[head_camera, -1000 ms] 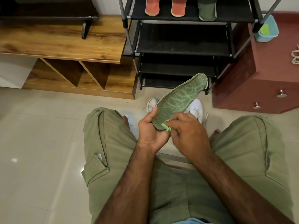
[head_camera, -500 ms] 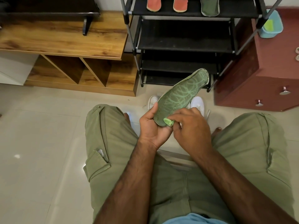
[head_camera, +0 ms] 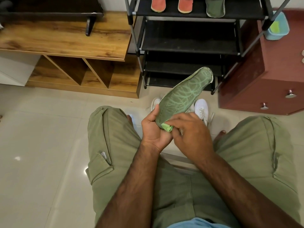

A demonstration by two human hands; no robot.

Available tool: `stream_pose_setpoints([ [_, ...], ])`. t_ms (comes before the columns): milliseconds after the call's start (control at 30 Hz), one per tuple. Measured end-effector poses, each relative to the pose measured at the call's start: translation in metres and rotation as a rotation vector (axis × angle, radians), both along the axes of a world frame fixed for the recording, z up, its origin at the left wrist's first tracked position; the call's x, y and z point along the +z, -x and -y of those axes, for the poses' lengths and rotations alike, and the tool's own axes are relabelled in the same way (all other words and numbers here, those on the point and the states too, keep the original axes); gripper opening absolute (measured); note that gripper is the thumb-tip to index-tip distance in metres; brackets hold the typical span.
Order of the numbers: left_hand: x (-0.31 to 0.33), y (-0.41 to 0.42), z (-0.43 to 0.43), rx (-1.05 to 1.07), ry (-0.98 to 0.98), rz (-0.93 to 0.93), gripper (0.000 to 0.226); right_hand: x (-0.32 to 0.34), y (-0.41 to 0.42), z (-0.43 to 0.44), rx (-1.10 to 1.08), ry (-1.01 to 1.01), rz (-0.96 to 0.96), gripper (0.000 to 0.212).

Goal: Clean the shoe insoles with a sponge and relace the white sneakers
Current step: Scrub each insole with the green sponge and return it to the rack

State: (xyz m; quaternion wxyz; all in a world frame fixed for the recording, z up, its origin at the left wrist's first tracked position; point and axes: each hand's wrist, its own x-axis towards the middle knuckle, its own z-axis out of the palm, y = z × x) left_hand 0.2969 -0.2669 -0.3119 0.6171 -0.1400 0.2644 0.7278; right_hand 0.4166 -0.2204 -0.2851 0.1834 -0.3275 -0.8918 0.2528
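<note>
Tile floor [head_camera: 41, 145], pale & glossy, fills the lower left. Olive shorts [head_camera: 115, 162] on a seated person's spread knees take the bottom centre. Wooden bench unit [head_camera: 65, 38] w/ open cubbies sits top left, black shoe rack [head_camera: 189, 41] top centre, red-brown cabinet [head_camera: 271, 79] w/ two knobs on the right. L hand [head_camera: 153, 129] grips the heel end of the green insole [head_camera: 182, 97], thumb along its edge, fingers curled under; the insole is held up btw the knees, toe end tilted up & away toward the rack's lowest shelf. R hand [head_camera: 192, 135] pinches the sponge [head_camera: 167, 127], light green, pressed onto the insole's heel end just beside the L palm. White sneakers [head_camera: 201, 109] stand on the floor under the insole, partly hidden. Blue tub [head_camera: 278, 27] rests on the cabinet top. On the rack's top shelf: two orange insoles [head_camera: 158, 4] & another green one [head_camera: 215, 7].
</note>
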Motion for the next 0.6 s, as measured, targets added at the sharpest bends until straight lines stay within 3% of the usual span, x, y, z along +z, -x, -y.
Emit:
stream_pose_setpoints([
  [100,-0.001,-0.002,-0.001,0.032,0.019,0.017,0.057,-0.002,0.001,-0.009,-0.101,-0.029,0.035,0.029],
  [233,-0.004,0.0,0.001,0.019,0.03,-0.004,0.062,0.0,-0.001,0.002,0.075,0.029,-0.015,0.031],
  [367,-0.004,-0.001,-0.002,0.045,0.027,0.012,0.06,-0.004,-0.001,-0.012,-0.12,-0.03,0.022,0.03],
  [500,-0.005,-0.001,0.001,-0.001,0.023,-0.017,0.058,-0.003,-0.002,-0.002,0.065,0.044,-0.021,0.033],
  [600,-0.004,-0.001,-0.002,0.02,0.013,-0.008,0.064,-0.005,-0.002,-0.013,-0.071,0.036,-0.013,0.031],
])
